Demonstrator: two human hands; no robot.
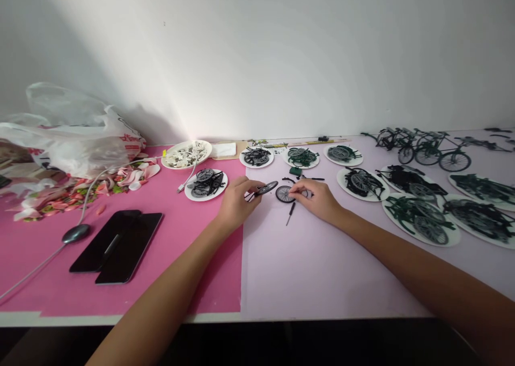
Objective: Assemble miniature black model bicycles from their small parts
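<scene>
My left hand (pixel 237 205) is closed on a small dark toy bicycle wheel (pixel 267 188), held tilted just above the table, with thin dark rods beside its fingers. My right hand (pixel 316 197) is in a pinch over a second spoked wheel (pixel 284 194) that lies on the table. Whatever sits between those fingertips is too small to name. Below this wheel is a small black-handled screwdriver (pixel 291 213). A dark green piece (pixel 295 170) and thin black parts lie just behind my right hand.
White plates of bicycle parts stand around, including a nearer left plate (pixel 206 185) and a right plate (pixel 420 219). Assembled toy bicycles (pixel 434 149) stand at back right. On the left are black phones (pixel 116 245), a cable with a dark round device (pixel 76 233), petals and a plastic bag (pixel 80 146).
</scene>
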